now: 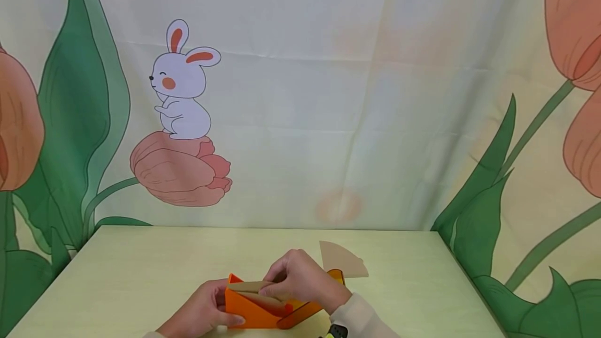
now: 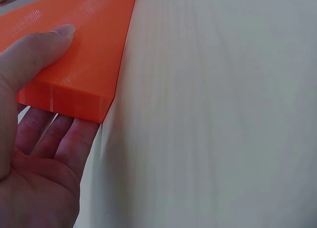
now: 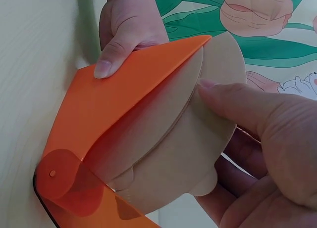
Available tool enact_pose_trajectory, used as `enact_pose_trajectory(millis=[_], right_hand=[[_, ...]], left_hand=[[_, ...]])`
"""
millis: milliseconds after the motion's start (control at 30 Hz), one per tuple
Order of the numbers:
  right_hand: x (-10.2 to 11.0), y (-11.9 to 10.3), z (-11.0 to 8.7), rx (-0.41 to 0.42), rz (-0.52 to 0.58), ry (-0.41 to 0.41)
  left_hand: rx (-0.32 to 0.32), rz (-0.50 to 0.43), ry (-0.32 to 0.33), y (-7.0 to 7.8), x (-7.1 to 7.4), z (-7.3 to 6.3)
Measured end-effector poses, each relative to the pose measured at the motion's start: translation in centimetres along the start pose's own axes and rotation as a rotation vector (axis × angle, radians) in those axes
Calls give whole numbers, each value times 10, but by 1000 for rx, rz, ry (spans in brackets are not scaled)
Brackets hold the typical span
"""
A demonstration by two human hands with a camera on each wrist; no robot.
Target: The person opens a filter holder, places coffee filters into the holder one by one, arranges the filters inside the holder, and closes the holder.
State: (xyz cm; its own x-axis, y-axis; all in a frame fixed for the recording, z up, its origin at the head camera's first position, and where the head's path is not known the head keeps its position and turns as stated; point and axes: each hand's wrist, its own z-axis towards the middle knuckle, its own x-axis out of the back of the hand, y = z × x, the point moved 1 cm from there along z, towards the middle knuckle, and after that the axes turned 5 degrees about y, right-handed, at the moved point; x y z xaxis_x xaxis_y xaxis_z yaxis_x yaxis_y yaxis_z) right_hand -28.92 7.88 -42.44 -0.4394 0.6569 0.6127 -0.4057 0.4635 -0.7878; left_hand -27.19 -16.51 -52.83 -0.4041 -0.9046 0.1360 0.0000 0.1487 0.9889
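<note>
An orange wedge-shaped holder [image 1: 249,314] stands near the front of the table. My left hand [image 1: 203,306] grips its left end, with the thumb across the front face and the fingers around the other side. My right hand [image 1: 300,278] pinches a brown paper coffee filter [image 3: 220,109] at the holder's open top, thumb on the near face and fingers behind. Another brown filter [image 3: 163,119] sits partly inside, its curved edge showing. A translucent orange flap [image 3: 62,181] is swung away from the opening on a round pivot; the right hand and forearm partly cover it in the head view.
A fan-shaped brown paper filter [image 1: 341,260] lies flat on the pale table [image 1: 188,254], beyond the right hand. Behind the table hangs a cloth backdrop [image 1: 291,119] printed with tulips and a rabbit. A dark watch [image 1: 335,332] shows at the right wrist.
</note>
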Motion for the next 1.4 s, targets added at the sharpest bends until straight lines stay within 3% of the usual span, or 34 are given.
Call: enact_pose_trajectory(millis=[467,1033,1400], right_hand=[[-8,2,0,-35,-32,-60],[-16,0,-2,39,-347,-112],[-16,-1,-1,27,-311,-98]], left_hand=[[87,48,40,1,0,0],[77,70,43,0,1,1],[86,72,48,0,1,2]])
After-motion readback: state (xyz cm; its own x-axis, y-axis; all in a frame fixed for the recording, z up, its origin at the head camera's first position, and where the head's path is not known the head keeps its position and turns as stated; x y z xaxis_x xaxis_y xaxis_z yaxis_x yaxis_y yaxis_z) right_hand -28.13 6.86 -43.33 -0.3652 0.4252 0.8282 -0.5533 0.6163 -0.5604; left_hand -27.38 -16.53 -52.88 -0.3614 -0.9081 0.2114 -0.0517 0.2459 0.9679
